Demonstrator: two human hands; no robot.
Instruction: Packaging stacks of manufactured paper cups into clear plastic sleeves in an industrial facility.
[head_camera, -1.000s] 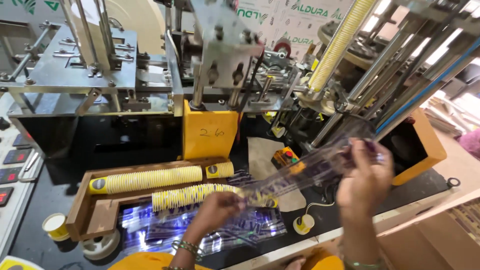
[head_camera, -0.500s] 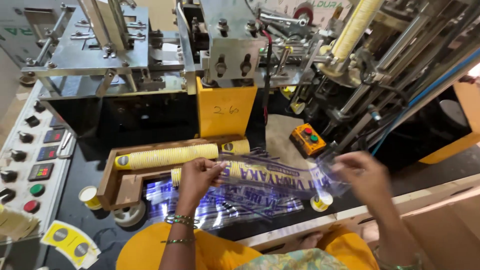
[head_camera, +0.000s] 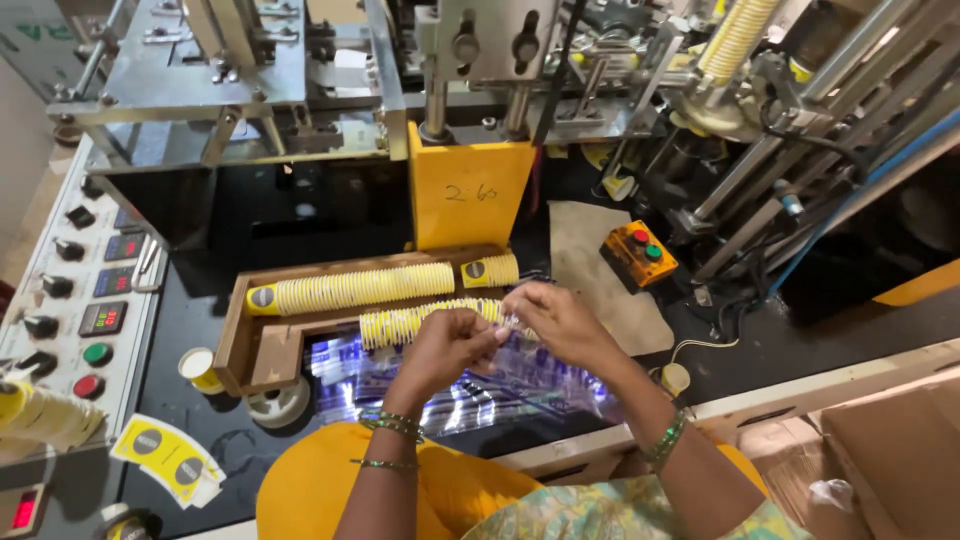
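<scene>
Machine: a grey metal forming machine (head_camera: 300, 90) filled the far side, with a yellow guard plate (head_camera: 468, 192) at its middle.
Counter: the black counter (head_camera: 190, 320) carried everything nearer the person.
Control panel: a panel (head_camera: 80, 290) with knobs, small displays and a green and a red button stood at the left edge.
Wooden tray: a wooden tray (head_camera: 245, 345) held one long row of nested yellow cups (head_camera: 350, 288) and a short row (head_camera: 490, 270) beside it.
Cup stack: a second stack of yellow paper cups (head_camera: 405, 322) lay along the tray's near edge, part way inside a clear printed plastic sleeve (head_camera: 470, 385) that spread over the counter toward the person.
Left hand: the left hand (head_camera: 447, 345) was closed, fingers pinched on the sleeve at the stack's end.
Right hand: the right hand (head_camera: 560, 320) was likewise pinched on the sleeve, just beside the left, the two nearly touching.
Risk: the thin film could tear or slip from either pinch, and the nested stack would likely separate or roll off the tray edge.
In the way: the tray wall and the upper cup row sat close behind the hands.
Nearby: an orange button box (head_camera: 638, 252), a loose cup (head_camera: 200, 368), a tape roll (head_camera: 278, 402) and flat yellow blanks (head_camera: 165, 465) lay around.
</scene>
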